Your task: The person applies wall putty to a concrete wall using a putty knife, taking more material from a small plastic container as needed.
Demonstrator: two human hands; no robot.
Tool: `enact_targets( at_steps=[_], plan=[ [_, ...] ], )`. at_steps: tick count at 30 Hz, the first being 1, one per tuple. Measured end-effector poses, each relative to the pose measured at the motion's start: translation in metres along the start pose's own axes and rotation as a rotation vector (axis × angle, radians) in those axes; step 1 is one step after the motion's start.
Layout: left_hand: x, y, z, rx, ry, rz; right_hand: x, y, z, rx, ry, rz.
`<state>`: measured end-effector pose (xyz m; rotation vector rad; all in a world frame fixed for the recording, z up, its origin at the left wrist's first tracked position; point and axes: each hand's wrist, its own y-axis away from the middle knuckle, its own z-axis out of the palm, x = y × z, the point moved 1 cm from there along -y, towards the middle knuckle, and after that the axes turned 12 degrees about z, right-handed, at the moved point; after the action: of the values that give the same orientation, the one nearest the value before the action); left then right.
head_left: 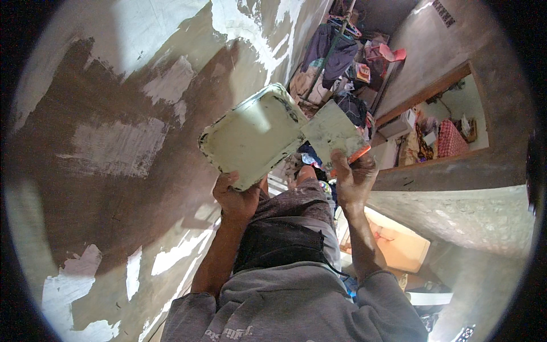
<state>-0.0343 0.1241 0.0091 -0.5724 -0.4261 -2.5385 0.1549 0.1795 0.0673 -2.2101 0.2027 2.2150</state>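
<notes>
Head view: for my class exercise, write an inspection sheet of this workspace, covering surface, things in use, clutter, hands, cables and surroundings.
Surface: wall at left, brownish, with uneven white patches.
Things in use: pale tray with dark marks along its rim; flat scraper with an orange edge. Whether they touch cannot be told.
Clutter: dark clothes hanging at the far end; red checked bundle in a wall opening.
Hands: left hand grips the tray; right hand grips the scraper.
Cables: nothing seen for certain.
Surroundings: wooden frame around the opening at right.
</notes>
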Motion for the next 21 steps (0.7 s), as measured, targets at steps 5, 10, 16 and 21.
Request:
enact_targets(
  at_steps=[5, 10, 16, 21],
  plan=[
    [-0.005, 0.004, -0.011, -0.021, -0.039, -0.058, 0.007, -0.004, 0.006, 0.129, 0.186, -0.013],
    [-0.009, 0.008, -0.018, -0.059, -0.051, -0.086, 0.015, -0.01, 0.01, 0.111, 0.132, -0.149],
    [-0.009, 0.024, -0.03, -0.417, -1.295, 0.606, 0.014, -0.015, 0.012, 0.127, 0.166, -0.153],
    [-0.02, 0.014, -0.062, -0.384, -0.833, 0.113, 0.011, -0.023, 0.009, 0.109, 0.283, -0.185]
  ],
)
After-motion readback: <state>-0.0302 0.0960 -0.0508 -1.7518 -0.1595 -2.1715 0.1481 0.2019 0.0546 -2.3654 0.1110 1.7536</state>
